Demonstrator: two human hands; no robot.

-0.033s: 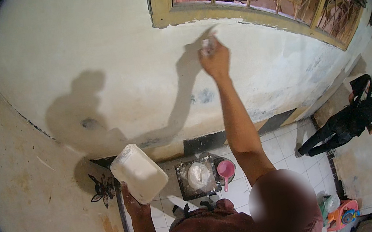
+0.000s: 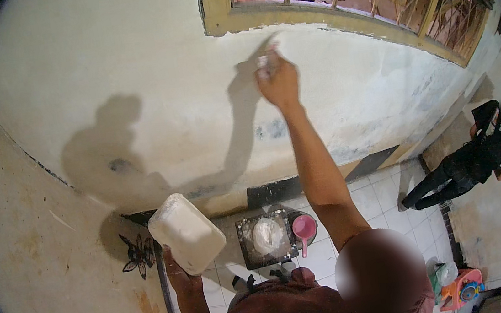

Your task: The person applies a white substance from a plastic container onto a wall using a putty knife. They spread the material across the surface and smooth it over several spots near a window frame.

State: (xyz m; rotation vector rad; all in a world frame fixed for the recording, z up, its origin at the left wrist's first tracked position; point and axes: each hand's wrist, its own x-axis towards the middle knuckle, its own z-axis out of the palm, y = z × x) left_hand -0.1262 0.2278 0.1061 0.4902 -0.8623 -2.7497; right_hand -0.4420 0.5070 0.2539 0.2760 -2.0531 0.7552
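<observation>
My left hand (image 2: 181,272) grips a white rectangular tub (image 2: 187,233) from its near-left side, with the thumb at the rim. Pale material seems to fill the tub, which I hold tilted in front of the wall. My right arm reaches far up to the pale wall (image 2: 141,50), just below the window frame. Closed fingers of my right hand (image 2: 279,84) hold a small whitish tool (image 2: 263,62) with a pinkish edge, against or very near the wall. Motion blur and the fingers hide the tool's exact kind.
On the tiled floor, a dark square stool (image 2: 250,259) bears an open bag of white powder (image 2: 267,236). Beside it is a pink dipper (image 2: 303,228). A barred window (image 2: 216,18) is at upper right. Another person (image 2: 460,163) stands at the right wall, near a pink-orange item (image 2: 461,293).
My right hand has moved a little left along the wall with the tool, its shadow following. The tub in my left hand has hardly shifted.
</observation>
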